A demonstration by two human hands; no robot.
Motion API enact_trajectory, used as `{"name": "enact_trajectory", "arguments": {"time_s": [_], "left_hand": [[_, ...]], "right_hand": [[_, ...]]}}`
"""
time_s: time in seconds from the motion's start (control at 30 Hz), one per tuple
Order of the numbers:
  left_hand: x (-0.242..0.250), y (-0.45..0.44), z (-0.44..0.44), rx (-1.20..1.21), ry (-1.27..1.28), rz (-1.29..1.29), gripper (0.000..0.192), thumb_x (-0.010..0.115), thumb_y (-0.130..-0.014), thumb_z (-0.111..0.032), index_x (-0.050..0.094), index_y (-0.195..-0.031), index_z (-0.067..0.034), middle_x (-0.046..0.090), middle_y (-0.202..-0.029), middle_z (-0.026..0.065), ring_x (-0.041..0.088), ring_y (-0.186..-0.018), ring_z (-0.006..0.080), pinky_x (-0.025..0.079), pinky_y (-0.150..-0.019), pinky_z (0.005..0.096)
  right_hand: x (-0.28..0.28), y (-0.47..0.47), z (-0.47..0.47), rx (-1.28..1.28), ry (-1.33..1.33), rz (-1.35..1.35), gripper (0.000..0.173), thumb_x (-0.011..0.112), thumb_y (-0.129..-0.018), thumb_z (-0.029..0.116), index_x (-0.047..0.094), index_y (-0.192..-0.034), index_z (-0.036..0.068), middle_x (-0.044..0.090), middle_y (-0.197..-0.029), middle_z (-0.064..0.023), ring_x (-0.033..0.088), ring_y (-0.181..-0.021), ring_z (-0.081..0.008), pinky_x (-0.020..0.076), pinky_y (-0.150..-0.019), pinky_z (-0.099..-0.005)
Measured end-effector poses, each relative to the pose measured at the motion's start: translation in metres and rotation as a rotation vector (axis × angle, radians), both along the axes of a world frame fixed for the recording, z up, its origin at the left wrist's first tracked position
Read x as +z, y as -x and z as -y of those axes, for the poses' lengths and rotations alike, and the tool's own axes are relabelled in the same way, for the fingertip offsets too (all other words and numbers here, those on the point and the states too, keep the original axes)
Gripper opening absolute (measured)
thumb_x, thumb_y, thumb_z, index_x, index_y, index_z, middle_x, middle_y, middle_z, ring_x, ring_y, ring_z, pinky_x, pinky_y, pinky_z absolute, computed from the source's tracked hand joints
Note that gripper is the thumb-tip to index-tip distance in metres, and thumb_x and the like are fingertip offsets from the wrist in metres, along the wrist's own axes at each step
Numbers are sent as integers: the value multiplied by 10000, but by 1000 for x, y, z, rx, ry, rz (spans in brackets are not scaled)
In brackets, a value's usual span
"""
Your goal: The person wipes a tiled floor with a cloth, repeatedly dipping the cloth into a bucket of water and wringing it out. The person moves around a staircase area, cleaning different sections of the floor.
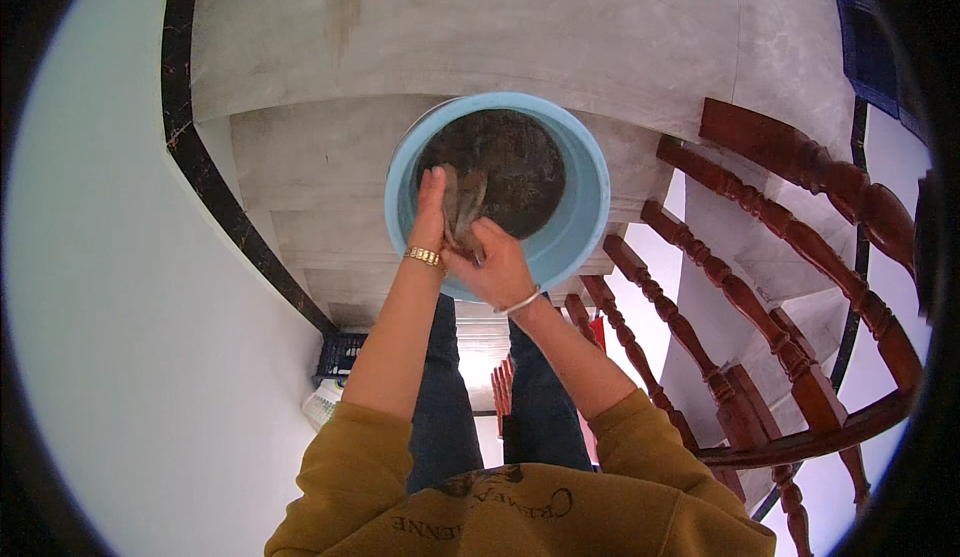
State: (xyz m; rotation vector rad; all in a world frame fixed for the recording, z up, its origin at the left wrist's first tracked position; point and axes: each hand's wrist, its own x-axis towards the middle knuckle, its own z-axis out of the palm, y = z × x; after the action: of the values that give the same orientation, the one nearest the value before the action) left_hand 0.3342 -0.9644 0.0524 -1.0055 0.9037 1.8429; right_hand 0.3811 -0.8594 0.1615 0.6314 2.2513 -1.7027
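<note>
A light blue plastic bucket [592, 182] stands on the stairs in front of me, with dark, murky water [525, 167] inside. Over its near left part, a wet grey-brown cloth [463, 208] is bunched between my two hands. My left hand [431, 208], with a gold-coloured watch or bracelet at the wrist, lies along the cloth's left side, fingers straight and pointing away from me. My right hand [495, 261], with a pale bangle at the wrist, grips the cloth's lower end with bent fingers.
Pale stone steps [307, 152] run down towards my legs, below a wide landing [487, 39]. Turned wooden balusters [727, 279] and a curved handrail [810, 441] line the right side. A white wall [135, 257] with black skirting [240, 219] is at left. A dark plastic crate [341, 353] sits lower down.
</note>
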Motion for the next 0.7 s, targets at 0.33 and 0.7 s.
{"name": "enact_trajectory", "arguments": {"time_s": [0.33,0.7], "left_hand": [[45,-4,-28,92,103,166,348,472,-930,-116,500,-1273,-57,596,-1150,113,597,-1002,250,505,-861,363],[55,-15,-36,-126,424,-24,613,541,-932,-206,246,-1469,-231,343,-1450,116,414,-1250,276,331,-997,595]], "right_hand": [[-55,13,-5,-217,-255,-182,312,615,-841,285,571,-676,24,587,-658,-189,594,-599,-385,474,-547,-430],[-129,-18,-66,164,-722,179,363,554,-886,425,608,-1040,101,514,-1221,-167,565,-1021,-383,513,-774,-477]]}}
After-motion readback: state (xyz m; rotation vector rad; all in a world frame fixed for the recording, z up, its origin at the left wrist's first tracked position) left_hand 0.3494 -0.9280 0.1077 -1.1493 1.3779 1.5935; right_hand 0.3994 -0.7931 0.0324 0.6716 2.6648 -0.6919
